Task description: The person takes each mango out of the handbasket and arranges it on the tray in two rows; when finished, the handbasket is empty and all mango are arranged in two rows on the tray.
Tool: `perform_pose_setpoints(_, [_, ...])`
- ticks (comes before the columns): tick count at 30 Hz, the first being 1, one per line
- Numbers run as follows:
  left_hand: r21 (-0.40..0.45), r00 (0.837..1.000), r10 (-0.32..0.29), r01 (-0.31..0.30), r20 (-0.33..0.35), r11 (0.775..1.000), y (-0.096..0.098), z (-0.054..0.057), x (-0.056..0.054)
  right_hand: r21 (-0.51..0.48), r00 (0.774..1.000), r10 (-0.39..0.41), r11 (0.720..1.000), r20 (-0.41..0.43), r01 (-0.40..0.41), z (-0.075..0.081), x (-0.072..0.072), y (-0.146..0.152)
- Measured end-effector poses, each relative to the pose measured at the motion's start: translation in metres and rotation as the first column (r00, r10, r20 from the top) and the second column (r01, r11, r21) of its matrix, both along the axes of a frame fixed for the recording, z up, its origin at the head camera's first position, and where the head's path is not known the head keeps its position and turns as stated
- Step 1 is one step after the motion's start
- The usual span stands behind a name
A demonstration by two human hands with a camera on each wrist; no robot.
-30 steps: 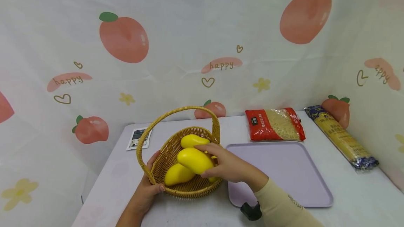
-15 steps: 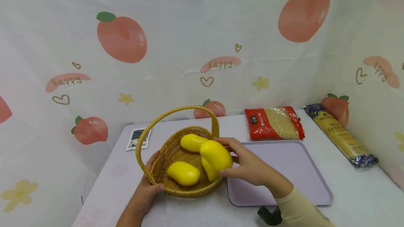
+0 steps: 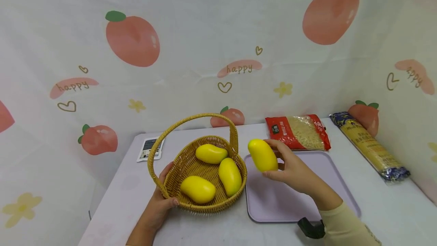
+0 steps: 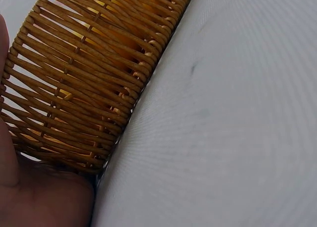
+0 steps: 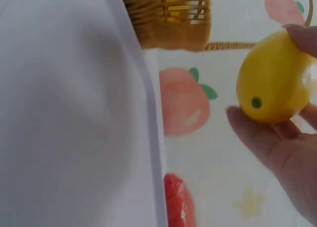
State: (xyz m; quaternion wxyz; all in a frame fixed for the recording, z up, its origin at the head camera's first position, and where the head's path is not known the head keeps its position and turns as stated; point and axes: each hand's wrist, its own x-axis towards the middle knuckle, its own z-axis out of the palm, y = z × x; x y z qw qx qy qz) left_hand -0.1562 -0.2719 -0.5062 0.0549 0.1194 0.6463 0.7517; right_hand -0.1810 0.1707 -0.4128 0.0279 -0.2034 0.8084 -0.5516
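Note:
My right hand [image 3: 290, 166] grips a yellow mango [image 3: 263, 155] above the left part of a lilac tray [image 3: 327, 185]. In the right wrist view, thumb and fingers wrap the mango [image 5: 275, 78], whose small dark green spot faces the camera. With its thumb over the rim, my left hand [image 3: 158, 204] holds the left side of a woven basket [image 3: 211, 208] that has a tall arched handle. Three more mangoes lie apart inside: one at the back [image 3: 211, 153], one at the right [image 3: 230, 177] and one at the front left [image 3: 198, 189]. In the left wrist view, the palm lies against the basket's woven wall [image 4: 74, 83].
Behind the tray lies a red bag [image 3: 297, 133] of pale dry food. A long yellow pack [image 3: 368, 145] with blue ends lies along the right edge. Behind the basket's left side is a small white packet [image 3: 150, 149]. A patterned cloth [image 3: 191, 48] hangs around the table.
My right hand has lifted one mango out of the basket and carried it right, over the tray. My left hand stays on the basket. The front left mango has settled slightly.

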Motion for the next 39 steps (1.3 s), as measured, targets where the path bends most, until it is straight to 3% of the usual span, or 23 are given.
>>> perform_pose_setpoints(6, [0.017, 1.000, -0.008, 0.008, 0.001, 1.000, 0.001, 0.000, 0.000, 0.088, 0.992, -0.116, 0.990, 0.043, 0.112, -0.007, -0.009, 0.010])
perform_pose_setpoints(14, [-0.001, 1.000, 0.005, -0.005, 0.013, 1.000, 0.001, 0.002, 0.002, 0.206, 0.976, -0.184, 0.966, 0.113, 0.158, -0.016, -0.014, 0.018])
perform_pose_setpoints(23, [-0.027, 1.000, 0.019, -0.019, 0.010, 0.999, 0.000, 0.001, 0.001, 0.418, 0.962, -0.242, 0.892, 0.122, 0.172, -0.028, -0.020, 0.022])
perform_pose_setpoints(33, [0.000, 1.000, -0.012, 0.012, -0.008, 1.000, 0.000, 0.000, 0.002, 0.460, 0.961, -0.257, 0.869, 0.103, 0.183, -0.029, -0.018, 0.021])
perform_pose_setpoints(39, [-0.010, 1.000, -0.002, 0.002, -0.005, 1.000, 0.000, 0.000, 0.002, 0.407, 0.959, -0.237, 0.900, 0.154, 0.157, -0.027, -0.017, 0.020])
